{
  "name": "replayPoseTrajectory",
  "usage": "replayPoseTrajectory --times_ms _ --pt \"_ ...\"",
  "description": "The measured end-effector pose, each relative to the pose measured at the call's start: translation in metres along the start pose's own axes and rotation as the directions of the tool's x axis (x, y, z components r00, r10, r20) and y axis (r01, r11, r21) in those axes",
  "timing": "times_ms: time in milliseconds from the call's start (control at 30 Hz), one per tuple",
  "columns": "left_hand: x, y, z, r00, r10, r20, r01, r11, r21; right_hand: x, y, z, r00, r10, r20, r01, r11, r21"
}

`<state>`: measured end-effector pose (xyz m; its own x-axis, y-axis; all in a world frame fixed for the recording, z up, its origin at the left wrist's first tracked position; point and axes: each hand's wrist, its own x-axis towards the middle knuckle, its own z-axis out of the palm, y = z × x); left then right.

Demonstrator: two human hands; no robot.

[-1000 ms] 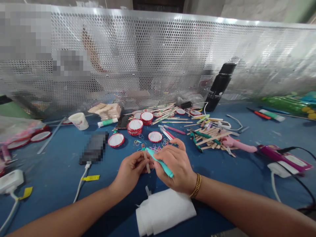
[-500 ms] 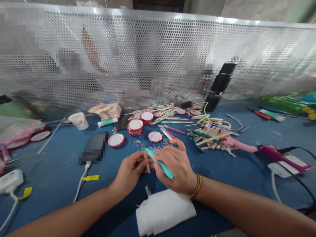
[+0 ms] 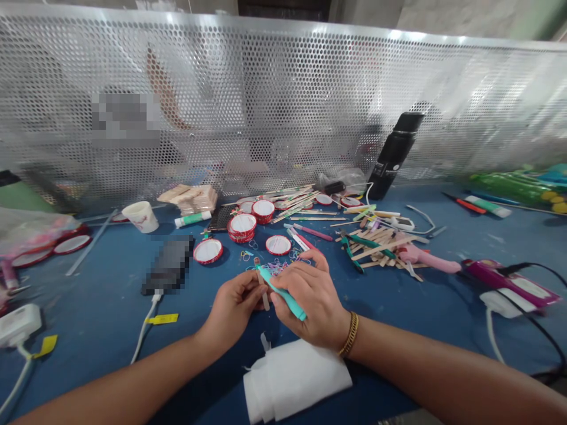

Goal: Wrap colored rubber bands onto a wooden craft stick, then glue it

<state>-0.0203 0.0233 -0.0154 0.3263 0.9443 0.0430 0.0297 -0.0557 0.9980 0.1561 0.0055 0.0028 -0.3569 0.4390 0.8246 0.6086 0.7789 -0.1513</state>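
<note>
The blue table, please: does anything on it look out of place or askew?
Wooden sticks lie in a crisscross heap beside the right hand, loose rubber bands are scattered beyond it, and the black bottle leans.

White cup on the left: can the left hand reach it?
Probably yes. Only a flat dark phone lies between the left hand and the white cup, low enough to pass over. But the hand is busy pinching a wooden stick.

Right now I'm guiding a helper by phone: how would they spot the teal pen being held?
On the blue table before the perforated metal screen, find the two hands near the front edge. The right hand holds the teal pen, tip by a wooden stick in the left hand; the other pens lie loose on the table.
</note>
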Motion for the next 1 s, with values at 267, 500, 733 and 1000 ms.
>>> replayPoseTrajectory --times_ms 267,500,733,1000 --pt "-0.0013 0.0013 0.0010 0.998 -0.055 -0.030 0.053 0.997 -0.049 -0.0004 0.0029 -0.0021 0.998 0.061 -0.008 -0.061 0.998 -0.023" --pt "-0.0015 0.0007 0.0002 1.000 -0.024 -0.017 0.024 1.000 -0.012 -0.0018 -0.0004 -0.0023 1.000 0.020 -0.006 -0.019 1.000 0.007" --pt "-0.0019 -0.0008 -0.0007 1.000 -0.015 -0.018 0.016 1.000 0.005 -0.0005 0.0007 -0.0017 1.000 0.015 0.022 -0.015 1.000 -0.004" --pt "-0.0007 0.0000 -0.0004 1.000 -0.001 0.003 0.001 1.000 0.002 -0.0020 0.0001 -0.0014 1.000 0.002 0.010 -0.002 1.000 0.005"
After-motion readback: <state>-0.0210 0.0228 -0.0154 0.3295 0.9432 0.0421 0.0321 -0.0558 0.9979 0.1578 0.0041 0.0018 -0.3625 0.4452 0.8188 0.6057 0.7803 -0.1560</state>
